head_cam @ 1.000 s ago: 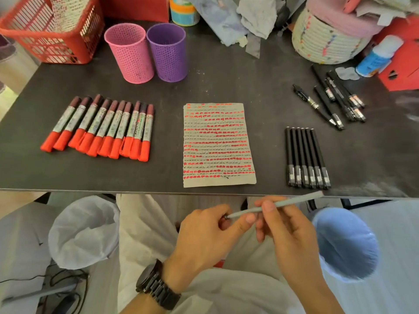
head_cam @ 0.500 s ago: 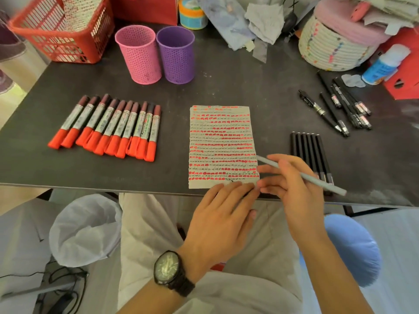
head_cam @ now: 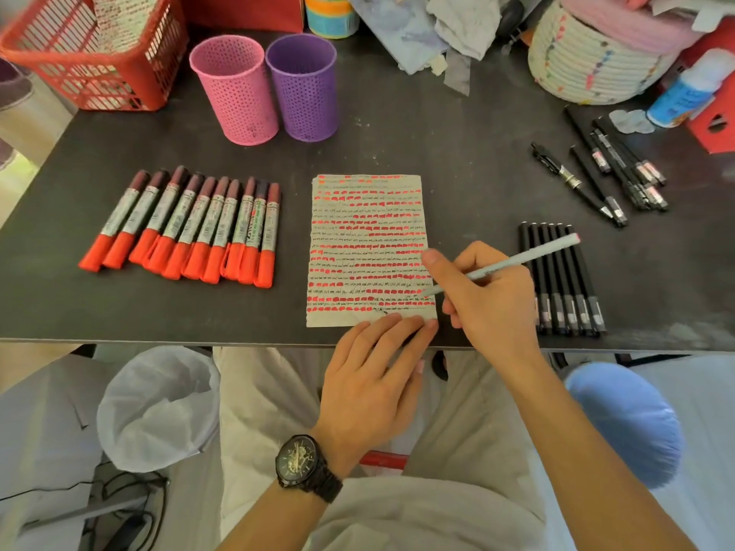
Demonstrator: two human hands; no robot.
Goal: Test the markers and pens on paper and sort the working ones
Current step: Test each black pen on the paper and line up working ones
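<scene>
– Since the frame before, the right hand (head_cam: 489, 300), pinching the grey pen (head_cam: 513, 262), brought its tip onto the paper (head_cam: 366, 240)?
– Yes, near the lower right corner. Left hand (head_cam: 374, 367) lies flat, pressing the bottom edge. Testing is in hand; next probably a short, light scribble.

Bright, soft, even light, no single clear source. Only weak, soft-edged shadows. Pale sheen on dark table (head_cam: 676, 272) at right of frame. Smeared and unfocused at upper left around red basket (head_cam: 99, 77). Bowed toward corners by wide lens. Fine strokes on paper (head_cam: 370, 248) slightly mushy.
</scene>
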